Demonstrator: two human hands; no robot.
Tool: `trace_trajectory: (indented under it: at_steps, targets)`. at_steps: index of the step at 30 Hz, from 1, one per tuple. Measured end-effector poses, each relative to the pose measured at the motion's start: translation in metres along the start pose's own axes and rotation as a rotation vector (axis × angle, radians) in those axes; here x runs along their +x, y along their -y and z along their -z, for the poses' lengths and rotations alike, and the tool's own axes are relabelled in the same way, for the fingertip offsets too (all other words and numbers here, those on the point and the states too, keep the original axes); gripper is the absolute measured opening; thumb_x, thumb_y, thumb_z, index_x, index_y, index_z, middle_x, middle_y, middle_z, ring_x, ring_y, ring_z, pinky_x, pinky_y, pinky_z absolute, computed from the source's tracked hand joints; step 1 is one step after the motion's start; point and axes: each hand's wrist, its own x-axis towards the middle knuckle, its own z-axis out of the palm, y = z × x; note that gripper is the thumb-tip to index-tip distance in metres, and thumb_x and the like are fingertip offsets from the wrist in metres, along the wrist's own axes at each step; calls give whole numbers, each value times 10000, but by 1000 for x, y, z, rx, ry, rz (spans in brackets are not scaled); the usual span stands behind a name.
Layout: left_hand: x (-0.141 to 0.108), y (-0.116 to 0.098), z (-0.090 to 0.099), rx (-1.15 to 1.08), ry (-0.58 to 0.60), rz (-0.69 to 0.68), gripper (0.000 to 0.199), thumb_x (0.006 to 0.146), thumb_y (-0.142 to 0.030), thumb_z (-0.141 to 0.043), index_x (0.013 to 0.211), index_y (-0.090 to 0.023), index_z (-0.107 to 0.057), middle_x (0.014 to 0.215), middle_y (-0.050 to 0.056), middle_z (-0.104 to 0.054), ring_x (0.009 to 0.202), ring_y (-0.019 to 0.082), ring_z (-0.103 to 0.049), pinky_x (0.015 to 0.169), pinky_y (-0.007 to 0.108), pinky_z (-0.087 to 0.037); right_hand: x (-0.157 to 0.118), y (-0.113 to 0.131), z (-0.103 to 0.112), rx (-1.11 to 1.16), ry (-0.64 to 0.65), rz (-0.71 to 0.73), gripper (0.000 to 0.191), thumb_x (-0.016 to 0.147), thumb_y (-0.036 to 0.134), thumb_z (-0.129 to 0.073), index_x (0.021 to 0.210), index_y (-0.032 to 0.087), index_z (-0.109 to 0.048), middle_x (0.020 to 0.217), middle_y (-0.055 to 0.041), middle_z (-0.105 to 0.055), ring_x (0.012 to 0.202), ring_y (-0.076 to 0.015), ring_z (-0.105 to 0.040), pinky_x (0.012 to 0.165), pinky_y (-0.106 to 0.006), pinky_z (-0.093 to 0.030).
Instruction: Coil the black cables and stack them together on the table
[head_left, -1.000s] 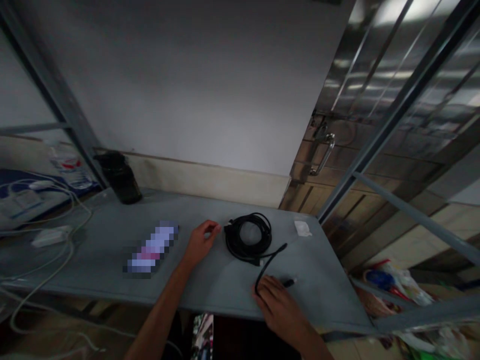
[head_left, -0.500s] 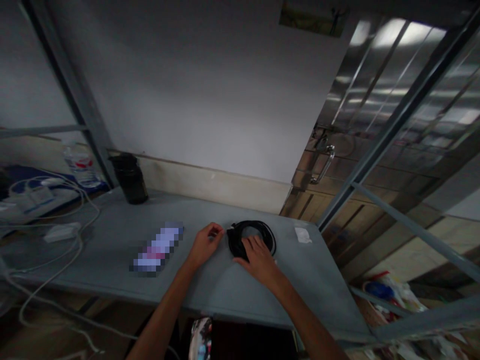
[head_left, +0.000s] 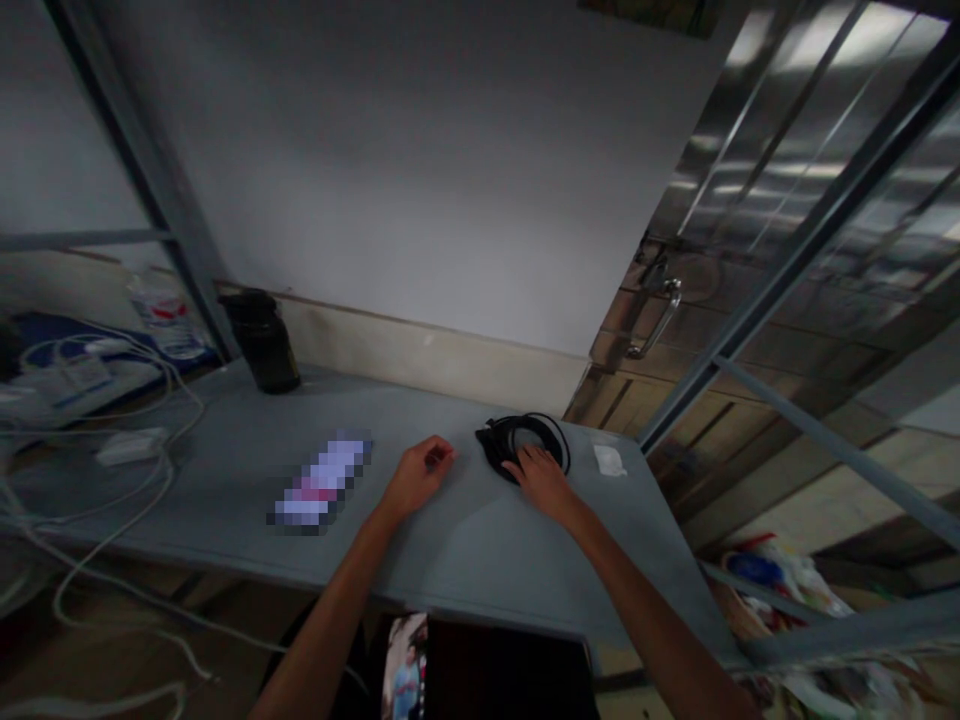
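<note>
A coil of black cable (head_left: pixel 501 448) lies near the back edge of the grey table (head_left: pixel 442 560). My right hand (head_left: pixel 544 480) rests over its near right part, with the fingers reaching into the ring and the thumb at its near side, gripping it. To the left of the coil, and apart from it, my left hand (head_left: pixel 421 475) hovers low with thumb and fingers curled together; anything small between the fingertips cannot be made out. A phone-shaped, blurred-out screen (head_left: pixel 322 482) lies left of my left hand. A small white packet (head_left: pixel 609 459) sits right of the coil.
At the back left stand a dark bottle (head_left: pixel 262 340) and a clear plastic bottle (head_left: pixel 169 315). White cables and a white adapter (head_left: pixel 131 447) spread over the left side. Metal bed-frame posts (head_left: pixel 750 330) rise at the right. A lit phone (head_left: pixel 406 668) is below the table edge.
My right hand has shifted the black cable coil right and a little toward the back, away from my left hand. The left hand has stayed nearly in place, still curled.
</note>
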Motion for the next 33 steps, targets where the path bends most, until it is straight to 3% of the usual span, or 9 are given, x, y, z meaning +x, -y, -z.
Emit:
trace_trajectory:
  at_steps: [3, 7, 10, 13, 18, 23, 28, 31, 33]
  targets:
    - [0, 1, 1, -2, -5, 10, 310, 987, -556, -706, 917, -258, -751, 868, 35, -806, 829, 238, -752, 834, 378, -596, 6, -2, 16, 158, -68, -64, 470, 1235, 482, -398, 1160, 138, -711, 1256, -226, -763, 1163, -328, -757, 1094, -464, -570]
    - [1, 1, 0, -10, -5, 16, 337, 984, -573, -706, 904, -248, -749, 848, 33, -790, 805, 229, -733, 811, 366, -586, 18, -4, 56, 421, -211, -124, 597, 1223, 644, -206, 1016, 233, -585, 879, -91, -739, 824, -247, -754, 842, -379, -616]
    - [1, 0, 0, -22, -12, 20, 359, 972, -596, -712, 900, -245, -739, 825, 29, -774, 775, 221, -715, 779, 358, -576, 27, 2, 98, 607, -332, -145, 651, 1168, 800, -155, 1051, 262, -501, 717, 36, -592, 554, -169, -600, 567, -287, -518]
    - [1, -2, 1, -42, -13, 13, 362, 950, -603, -737, 893, -246, -731, 822, 26, -764, 780, 220, -718, 788, 359, -581, 33, 17, 148, 749, -440, -138, 651, 1125, 888, -268, 1088, 273, -479, 694, 100, -453, 480, -124, -456, 446, -229, -369]
    - [-1, -12, 5, -80, -36, 6, 354, 930, -609, -772, 944, -257, -731, 868, 26, -770, 826, 232, -742, 850, 383, -611, 27, 66, 242, 1165, -687, 53, 569, 1063, 835, -637, 1043, 276, -538, 674, 132, -321, 421, -72, -267, 384, -198, -191]
    - [-16, -32, 0, -139, -16, 31, 397, 959, -630, -763, 1075, -250, -764, 962, 63, -822, 914, 271, -795, 930, 431, -637, 8, 113, 314, 1204, -770, 302, 430, 1125, 669, -687, 988, 279, -568, 659, 123, -276, 415, -71, -187, 368, -211, -164]
    - [-46, -64, -21, -308, 113, 91, 578, 1023, -616, -731, 1473, -261, -652, 1302, 148, -840, 1247, 336, -801, 1130, 530, -614, -13, 143, 337, 1200, -825, 289, 394, 1213, 578, -557, 952, 283, -564, 668, 98, -240, 443, -89, -153, 391, -225, -179]
    - [-56, -84, -34, -484, 136, 180, 728, 971, -643, -796, 1563, -286, -566, 1437, 176, -797, 1358, 379, -762, 1127, 569, -630, -26, 151, 329, 1243, -814, 296, 355, 1239, 519, -516, 988, 276, -584, 675, 95, -238, 465, -94, -150, 406, -227, -187]
    - [-64, -96, -38, -652, 126, 293, 718, 948, -666, -803, 1525, -290, -599, 1448, 178, -797, 1364, 410, -764, 1104, 607, -649, -35, 152, 314, 1260, -782, 306, 345, 1229, 541, -542, 1018, 272, -593, 681, 96, -256, 477, -92, -176, 412, -213, -202]
